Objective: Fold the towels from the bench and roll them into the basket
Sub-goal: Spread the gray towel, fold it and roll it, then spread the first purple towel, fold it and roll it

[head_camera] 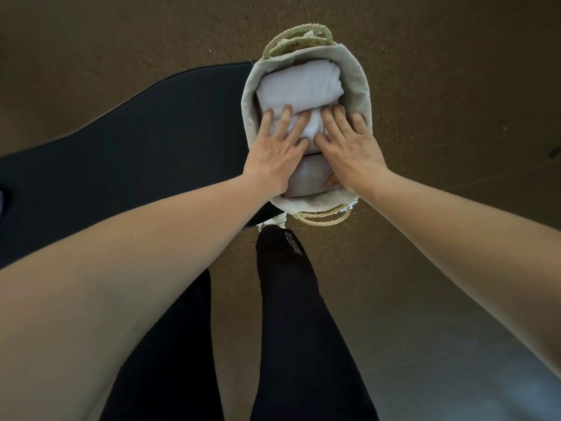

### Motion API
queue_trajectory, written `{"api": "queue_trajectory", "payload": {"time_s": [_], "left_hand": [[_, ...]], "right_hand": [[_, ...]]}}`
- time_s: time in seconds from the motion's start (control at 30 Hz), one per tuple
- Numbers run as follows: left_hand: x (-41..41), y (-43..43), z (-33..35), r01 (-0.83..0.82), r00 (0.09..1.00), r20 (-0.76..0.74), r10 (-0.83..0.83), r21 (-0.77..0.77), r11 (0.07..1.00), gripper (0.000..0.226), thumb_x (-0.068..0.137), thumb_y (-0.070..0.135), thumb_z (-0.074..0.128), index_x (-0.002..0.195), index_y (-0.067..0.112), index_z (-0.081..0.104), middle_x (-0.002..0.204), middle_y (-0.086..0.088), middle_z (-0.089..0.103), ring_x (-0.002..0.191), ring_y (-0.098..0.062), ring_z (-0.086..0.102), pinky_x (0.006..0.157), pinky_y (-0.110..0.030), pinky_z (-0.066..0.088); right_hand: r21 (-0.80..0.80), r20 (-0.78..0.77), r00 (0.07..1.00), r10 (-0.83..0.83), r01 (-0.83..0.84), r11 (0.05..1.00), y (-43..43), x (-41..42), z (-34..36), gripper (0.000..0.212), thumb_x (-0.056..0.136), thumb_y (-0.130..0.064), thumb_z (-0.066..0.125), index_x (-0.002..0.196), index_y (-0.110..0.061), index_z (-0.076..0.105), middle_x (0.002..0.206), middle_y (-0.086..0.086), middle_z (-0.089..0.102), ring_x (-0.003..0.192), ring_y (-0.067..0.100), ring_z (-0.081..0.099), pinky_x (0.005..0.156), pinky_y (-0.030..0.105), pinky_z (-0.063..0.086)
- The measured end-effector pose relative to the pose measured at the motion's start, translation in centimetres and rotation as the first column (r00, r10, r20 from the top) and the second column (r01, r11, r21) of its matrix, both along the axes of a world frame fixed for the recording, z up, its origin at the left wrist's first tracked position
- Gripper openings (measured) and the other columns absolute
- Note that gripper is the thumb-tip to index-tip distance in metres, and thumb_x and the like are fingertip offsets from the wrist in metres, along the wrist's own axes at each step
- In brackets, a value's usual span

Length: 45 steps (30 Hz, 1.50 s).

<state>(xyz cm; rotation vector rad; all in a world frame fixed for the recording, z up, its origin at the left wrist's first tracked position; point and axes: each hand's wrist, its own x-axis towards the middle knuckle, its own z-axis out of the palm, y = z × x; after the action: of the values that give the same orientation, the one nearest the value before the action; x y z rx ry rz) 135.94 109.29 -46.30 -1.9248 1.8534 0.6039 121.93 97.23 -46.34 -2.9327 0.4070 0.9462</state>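
Three rolled white towels (pixel 300 83) lie side by side in the lined basket (pixel 362 86) at upper centre of the frame. The middle towel (pixel 307 126) sits under the left hand (pixel 276 147) and the right hand (pixel 349 150), which lie close together with fingers straight and spread, pressing flat and gripping nothing. The basket appears to stand at the right end of the dark bench (pixel 151 141), so uneven downward pressure could tip it over the edge. Pushing too hard could also loosen the middle roll.

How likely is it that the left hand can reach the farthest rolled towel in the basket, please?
Probably yes: the left hand rests on the middle towel, its fingers beside the far towel, which lies uncovered in the open basket.
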Motion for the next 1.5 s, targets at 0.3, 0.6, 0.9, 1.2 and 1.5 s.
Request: {"api": "queue_trajectory", "payload": {"time_s": [0.3,0.6,0.9,1.2,1.5], "left_hand": [[2.7,3.5,1.9,-0.053,0.952,-0.306,-0.024,-0.24,0.969,0.052,0.072,0.034,0.081,0.12,0.021,0.064,0.153,-0.009,0.046,0.14,-0.038,0.042,0.108,-0.051,0.034],[6.7,16.5,5.5,-0.617,0.685,-0.611,0.397,-0.197,0.762,0.026,0.091,0.017,0.072,0.117,0.02,0.069,0.12,0.002,0.069,0.112,-0.02,0.059,0.089,-0.042,0.054],[12.8,31.1,6.7,-0.953,0.082,-0.597,0.798,0.188,0.238,0.048,0.093,0.018,0.07,0.137,0.03,0.055,0.106,0.016,0.068,0.108,-0.007,0.062,0.1,-0.035,0.052],[23.7,46.2,5.6,-1.0,0.005,-0.388,0.922,0.007,0.008,0.051,0.094,0.023,0.069,0.142,0.027,0.05,0.125,0.006,0.063,0.119,-0.018,0.056,0.099,-0.039,0.048],[32.8,55.5,0.6,-0.991,0.12,-0.108,0.987,0.044,0.125,0.05,0.093,0.035,0.072,0.139,0.024,0.055,0.142,-0.009,0.047,0.13,-0.037,0.044,0.099,-0.051,0.047]], "right_hand": [[0.267,0.026,0.984,-0.174,0.161,0.95,-0.8,-0.9,4.5,0.063,0.071,-0.042,0.089,0.121,-0.014,0.061,0.161,0.019,0.03,0.149,0.039,0.026,0.119,0.051,0.026],[0.489,0.186,0.769,-0.611,0.467,0.737,6.4,2.1,8.7,0.01,0.092,-0.013,0.072,0.102,-0.013,0.072,0.097,0.001,0.07,0.091,0.019,0.065,0.081,0.043,0.057],[0.693,-0.008,0.72,-0.694,0.504,0.515,22.1,15.4,8.5,0.013,0.097,-0.022,0.068,0.11,-0.022,0.07,0.096,-0.01,0.067,0.089,0.006,0.064,0.084,0.026,0.056],[0.661,-0.163,0.879,-0.448,0.434,0.612,34.8,26.9,4.9,0.026,0.098,-0.027,0.068,0.123,-0.021,0.064,0.112,-0.005,0.065,0.098,0.016,0.064,0.094,0.043,0.056],[0.669,-0.096,0.965,-0.244,0.244,0.703,43.9,37.2,2.3,0.039,0.098,-0.028,0.068,0.134,-0.02,0.057,0.127,0.0,0.055,0.104,0.022,0.061,0.093,0.044,0.055]]}}
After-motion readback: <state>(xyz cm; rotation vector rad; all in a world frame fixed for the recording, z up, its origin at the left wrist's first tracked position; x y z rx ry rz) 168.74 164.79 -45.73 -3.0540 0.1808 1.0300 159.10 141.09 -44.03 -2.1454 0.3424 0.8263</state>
